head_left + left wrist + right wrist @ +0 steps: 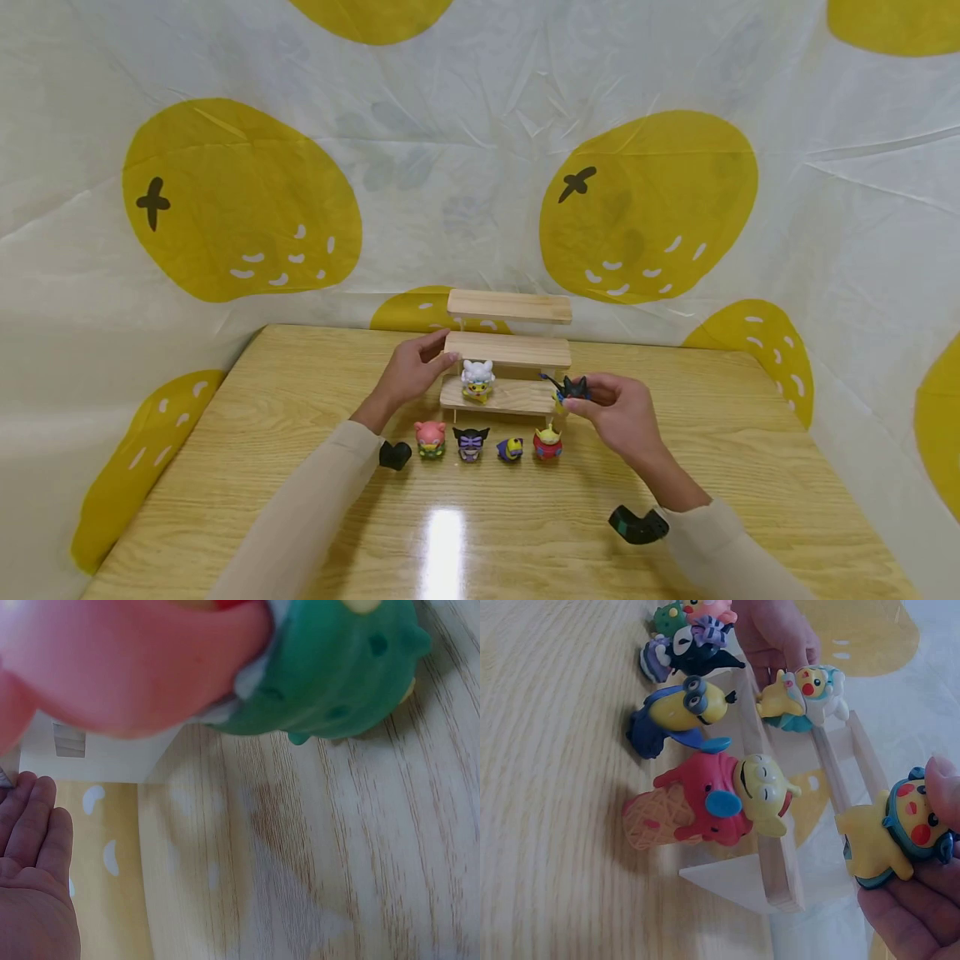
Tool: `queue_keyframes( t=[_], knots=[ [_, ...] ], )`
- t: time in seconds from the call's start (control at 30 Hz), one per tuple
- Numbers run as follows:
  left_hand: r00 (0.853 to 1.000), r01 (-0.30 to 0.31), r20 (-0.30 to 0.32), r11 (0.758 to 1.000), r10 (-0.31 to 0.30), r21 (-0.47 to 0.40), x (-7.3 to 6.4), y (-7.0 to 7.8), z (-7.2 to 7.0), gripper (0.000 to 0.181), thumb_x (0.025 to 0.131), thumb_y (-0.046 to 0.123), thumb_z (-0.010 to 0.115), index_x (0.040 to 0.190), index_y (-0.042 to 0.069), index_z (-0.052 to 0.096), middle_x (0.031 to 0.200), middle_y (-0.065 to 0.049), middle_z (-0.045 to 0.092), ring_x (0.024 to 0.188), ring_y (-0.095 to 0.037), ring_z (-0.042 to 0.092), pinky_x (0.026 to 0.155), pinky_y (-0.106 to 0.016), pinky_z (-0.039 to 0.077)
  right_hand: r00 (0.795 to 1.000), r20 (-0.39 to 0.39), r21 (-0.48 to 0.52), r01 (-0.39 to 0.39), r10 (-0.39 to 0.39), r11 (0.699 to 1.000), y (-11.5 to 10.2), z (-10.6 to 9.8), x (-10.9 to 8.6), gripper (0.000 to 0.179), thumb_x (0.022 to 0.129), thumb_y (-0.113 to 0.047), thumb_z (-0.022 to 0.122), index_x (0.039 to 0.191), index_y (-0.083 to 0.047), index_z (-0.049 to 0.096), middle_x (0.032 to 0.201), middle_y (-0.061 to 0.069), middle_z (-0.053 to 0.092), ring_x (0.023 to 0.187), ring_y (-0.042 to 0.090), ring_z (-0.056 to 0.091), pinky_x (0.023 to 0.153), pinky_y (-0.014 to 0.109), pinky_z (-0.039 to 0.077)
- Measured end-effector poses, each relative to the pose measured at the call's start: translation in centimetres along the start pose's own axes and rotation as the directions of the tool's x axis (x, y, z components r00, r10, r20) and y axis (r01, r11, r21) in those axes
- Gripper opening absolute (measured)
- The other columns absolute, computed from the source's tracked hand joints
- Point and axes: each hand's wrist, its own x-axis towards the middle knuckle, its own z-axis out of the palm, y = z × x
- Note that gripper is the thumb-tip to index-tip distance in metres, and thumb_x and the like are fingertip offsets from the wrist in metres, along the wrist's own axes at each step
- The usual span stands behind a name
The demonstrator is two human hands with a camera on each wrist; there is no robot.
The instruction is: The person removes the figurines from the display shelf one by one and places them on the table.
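Note:
A tiered wooden display stand (508,350) stands at the table's back. My left hand (415,367) holds its left end at the middle step, thumb towards the front corner; the left wrist view shows the fingers (46,825) nearly straight against the white side panel. My right hand (622,414) pinches a yellow Pikachu figurine (891,838) in a dark, eared costume, beside the lowest step's right end. Its feet point at the stand in the right wrist view. On that lowest step, towards the left, another Pikachu figurine (477,382) in a white fluffy hood stands upright.
Before the stand, a row holds a pink-and-green figurine (431,440), a black-and-purple one (471,444), a Minion figurine (511,450) in blue and a green alien figurine (547,442) in red. A white cloth with yellow fruit prints (450,167) hangs behind the table (315,517).

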Motion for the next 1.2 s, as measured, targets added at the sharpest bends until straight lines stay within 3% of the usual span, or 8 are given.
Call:
queue_keyframes(
  t=[0.37,1.2],
  knots=[
    [1.000,-0.006,0.003,1.000,0.006,0.008,0.2,-0.2,0.1,0.064,0.102,0.030,0.069,0.156,0.004,0.047,0.154,-0.017,0.056,0.142,-0.032,0.057,0.115,-0.047,0.050,1.000,-0.002,-0.026,-0.021,0.021,0.999,0.6,-0.8,-0.8,0.030,0.089,-0.012,0.083,0.115,0.003,0.077,0.105,0.018,0.081,0.097,0.016,0.079,0.075,0.015,0.059],
    [1.000,-0.007,0.001,1.000,0.007,0.024,0.0,-0.1,0.0,0.062,0.102,0.031,0.069,0.156,0.008,0.048,0.154,-0.016,0.056,0.142,-0.030,0.057,0.115,-0.046,0.050,0.998,0.000,-0.044,-0.055,0.055,0.997,1.9,-2.1,-2.2,0.031,0.090,-0.007,0.081,0.118,0.005,0.075,0.110,0.024,0.078,0.091,0.001,0.076,0.077,0.013,0.058]
  ],
)
